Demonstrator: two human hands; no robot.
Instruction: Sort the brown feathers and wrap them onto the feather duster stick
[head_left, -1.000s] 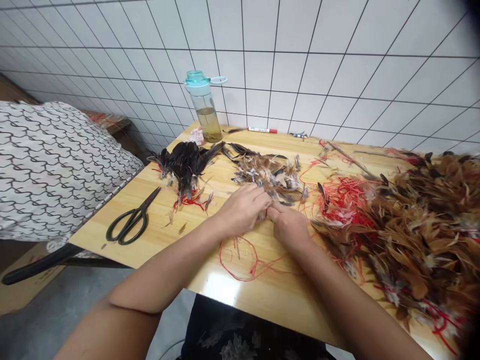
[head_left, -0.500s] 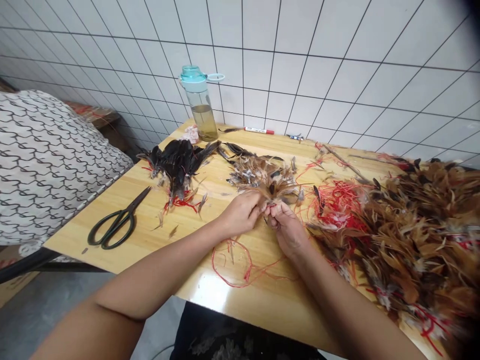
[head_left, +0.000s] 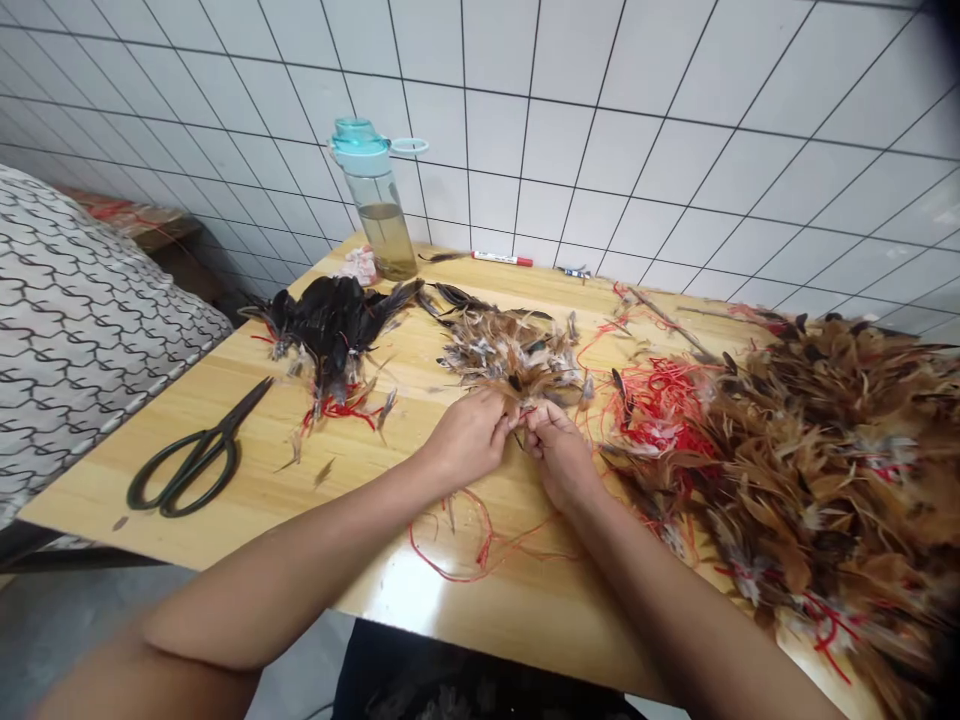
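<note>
Two bare hands meet over a pale, glossy wooden table (head_left: 525,610). The left hand (head_left: 469,435) is closed on the base of a small fanned bunch of brown feathers (head_left: 529,385), which spreads away from the person. The right hand (head_left: 556,445), just beside it, pinches a short bit of thin red string (head_left: 527,410) at that base. Just beyond both hands lies a loose pile of mottled brown-and-white feathers (head_left: 506,335). Nearer the person than the hands, a thin red cord (head_left: 480,545) curls loosely. Left of the left hand are black-handled metal scissors (head_left: 202,455) and, farther forward, a cluster of glossy black feathers (head_left: 330,315). Right of the right hand sit a red thread tangle (head_left: 664,400) and a large brown feather heap (head_left: 832,450).
</note>
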